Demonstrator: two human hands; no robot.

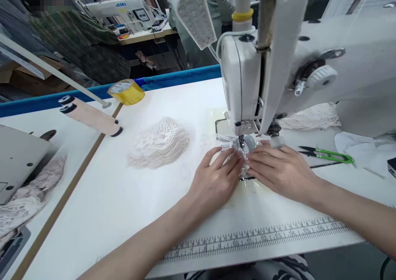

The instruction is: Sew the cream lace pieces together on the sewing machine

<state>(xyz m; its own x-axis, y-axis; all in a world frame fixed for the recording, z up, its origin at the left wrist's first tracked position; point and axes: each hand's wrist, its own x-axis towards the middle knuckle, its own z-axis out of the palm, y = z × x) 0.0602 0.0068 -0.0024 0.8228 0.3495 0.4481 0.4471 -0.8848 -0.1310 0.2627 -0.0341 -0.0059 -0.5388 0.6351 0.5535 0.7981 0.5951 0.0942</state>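
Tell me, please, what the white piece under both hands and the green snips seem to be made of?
The lace piece looks like openwork textile, matte white, with visible holes. The snips seem to have dark metal blades and a glossy green handle, probably plastic or painted.

The needle of the sewing machine [278, 65] cannot be made out behind its presser parts, and the machine body runs off the right and top edges. The lace piece [230, 145] is mostly covered by the left hand [215, 181] and right hand [278, 168]. The person at the top left is blurred. Lace scraps [27, 193] are cut by the left edge.
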